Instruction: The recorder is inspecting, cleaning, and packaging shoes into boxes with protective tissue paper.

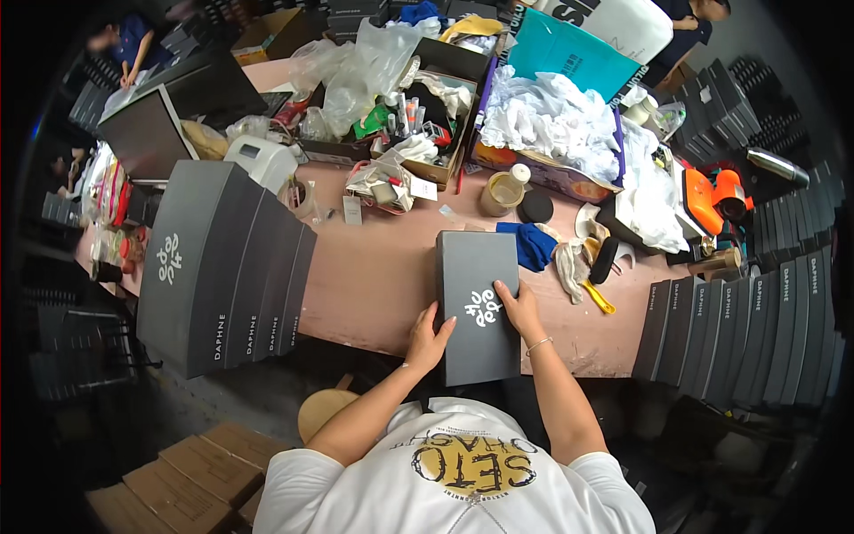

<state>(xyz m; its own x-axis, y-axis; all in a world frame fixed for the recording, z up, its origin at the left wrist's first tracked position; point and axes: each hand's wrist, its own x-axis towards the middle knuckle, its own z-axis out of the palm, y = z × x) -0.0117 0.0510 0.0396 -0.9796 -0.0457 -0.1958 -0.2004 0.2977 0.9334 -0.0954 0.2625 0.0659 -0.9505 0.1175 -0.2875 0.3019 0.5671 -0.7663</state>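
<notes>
A closed dark grey shoebox [478, 267] with white lettering on its lid lies at the table's front edge, its near end toward my body. My left hand [429, 342] grips its left side near the front, thumb against the box. On the other side my right hand [522, 313] holds it a little farther up, the thumb lying on the lid and the other fingers along the right side. A thin bracelet circles the right wrist. Whatever is inside the box is hidden by the lid.
Grey shoebox stacks stand on the left [209, 258] and right [738, 329]. Behind are a jar [503, 191], a blue cloth [530, 244], a yellow-handled tool [598, 298] and a carton of white paper [551, 120]. Brown cartons [191, 481] sit low at left. Other people work at the back.
</notes>
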